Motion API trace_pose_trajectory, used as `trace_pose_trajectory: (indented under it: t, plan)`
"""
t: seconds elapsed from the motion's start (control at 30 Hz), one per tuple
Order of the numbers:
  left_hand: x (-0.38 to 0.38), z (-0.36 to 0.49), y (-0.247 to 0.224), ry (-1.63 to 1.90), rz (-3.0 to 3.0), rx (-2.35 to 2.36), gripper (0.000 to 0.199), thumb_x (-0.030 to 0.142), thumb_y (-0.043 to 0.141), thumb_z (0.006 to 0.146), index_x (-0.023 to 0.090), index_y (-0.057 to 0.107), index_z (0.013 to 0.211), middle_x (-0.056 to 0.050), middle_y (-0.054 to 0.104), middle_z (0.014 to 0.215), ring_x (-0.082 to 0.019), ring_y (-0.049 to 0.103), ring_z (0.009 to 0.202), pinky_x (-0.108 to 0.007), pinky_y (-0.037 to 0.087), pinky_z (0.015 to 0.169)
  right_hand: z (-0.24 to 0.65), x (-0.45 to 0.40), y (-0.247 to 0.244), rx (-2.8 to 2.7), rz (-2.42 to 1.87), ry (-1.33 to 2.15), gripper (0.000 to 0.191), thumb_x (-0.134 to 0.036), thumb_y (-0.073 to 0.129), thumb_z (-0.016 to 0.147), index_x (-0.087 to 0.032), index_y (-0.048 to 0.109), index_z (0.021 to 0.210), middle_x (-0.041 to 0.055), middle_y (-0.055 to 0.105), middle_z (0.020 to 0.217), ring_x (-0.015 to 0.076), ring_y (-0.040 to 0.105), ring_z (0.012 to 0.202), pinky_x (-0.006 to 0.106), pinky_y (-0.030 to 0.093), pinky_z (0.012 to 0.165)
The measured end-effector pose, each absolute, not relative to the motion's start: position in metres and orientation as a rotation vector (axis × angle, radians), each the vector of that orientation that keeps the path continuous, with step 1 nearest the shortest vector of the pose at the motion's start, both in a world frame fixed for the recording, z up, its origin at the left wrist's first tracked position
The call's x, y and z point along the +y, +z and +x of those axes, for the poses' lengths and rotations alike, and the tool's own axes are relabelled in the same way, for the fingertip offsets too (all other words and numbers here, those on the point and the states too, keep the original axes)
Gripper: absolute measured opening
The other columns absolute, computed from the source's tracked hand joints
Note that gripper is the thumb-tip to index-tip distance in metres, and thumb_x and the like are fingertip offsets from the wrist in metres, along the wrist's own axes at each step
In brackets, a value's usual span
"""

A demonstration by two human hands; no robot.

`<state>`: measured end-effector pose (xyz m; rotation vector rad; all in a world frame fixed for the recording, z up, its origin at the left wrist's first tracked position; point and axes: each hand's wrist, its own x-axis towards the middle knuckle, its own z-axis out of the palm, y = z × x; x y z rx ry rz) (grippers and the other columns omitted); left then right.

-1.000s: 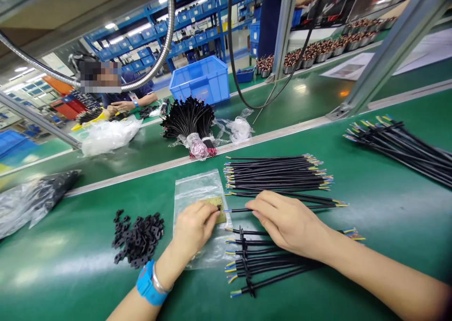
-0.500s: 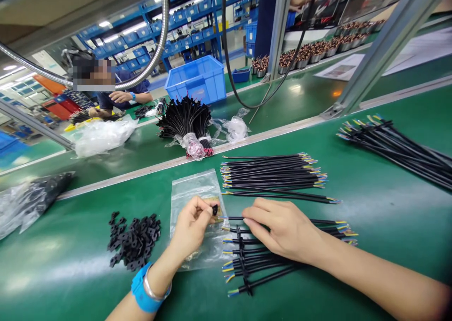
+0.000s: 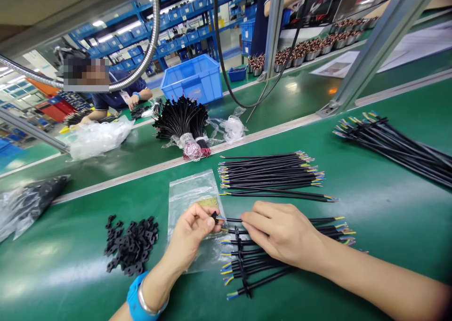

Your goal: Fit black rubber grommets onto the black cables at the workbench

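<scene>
Between thumb and fingertips, my left hand [image 3: 189,236] pinches a small black plastic clip [image 3: 214,216]. My right hand [image 3: 278,229] grips a black cable [image 3: 233,220] near its left end, and the cable's bare coloured wires meet the clip; whether they pass through it I cannot tell. Below my right hand lie several black cables [image 3: 261,264] with similar black clips near their left ends. A loose pile of black clips [image 3: 133,245] is left of my left hand. Under my left hand is a clear plastic bag [image 3: 180,194] with something yellowish in it.
Cables [image 3: 268,172] lie in a row behind my hands; another cable bundle [image 3: 399,144] is at right. Across the metal strip stand a wire bundle [image 3: 183,121] and a blue crate [image 3: 192,78]. A co-worker [image 3: 120,90] sits at far left. A metal post [image 3: 381,48] rises at right.
The clip in my left hand and the cable's wire end have come together; before, a small gap lay between them. My right hand has hardly moved. The view has shifted slightly.
</scene>
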<state>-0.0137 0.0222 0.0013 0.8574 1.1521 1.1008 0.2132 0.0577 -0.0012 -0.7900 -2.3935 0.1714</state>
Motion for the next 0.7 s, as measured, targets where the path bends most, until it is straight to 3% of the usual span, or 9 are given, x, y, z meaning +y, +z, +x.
trace_pose_trajectory:
  t: [0.5, 0.7]
  plan:
    - [0.012, -0.004, 0.001, 0.999, 0.845, 1.091, 0.037, 0.022, 0.088, 0.059, 0.019, 0.06, 0.083, -0.002, 0.074, 0.089, -0.011, 0.068, 0.07, -0.02, 0.053, 0.066, 0.209, 0.046, 0.01, -2.393, -0.603, -0.021, 0.025, -0.016, 0.043, 0.095, -0.017, 0.062, 0.078, 0.0007, 0.052, 0.064, 0.0148, 0.046, 0.058, 0.031, 0.033, 0.055]
    - [0.008, 0.0, 0.0, 0.986, 0.91, 1.223, 0.03, 0.026, 0.09, 0.054, 0.02, 0.075, 0.079, 0.0, 0.069, 0.06, -0.011, 0.062, 0.053, -0.021, 0.051, 0.055, 0.206, 0.041, 0.005, -2.395, -0.607, 0.036, 0.025, -0.015, 0.042, 0.094, -0.017, 0.06, 0.078, 0.0019, 0.05, 0.066, 0.0168, 0.043, 0.059, 0.033, 0.03, 0.055]
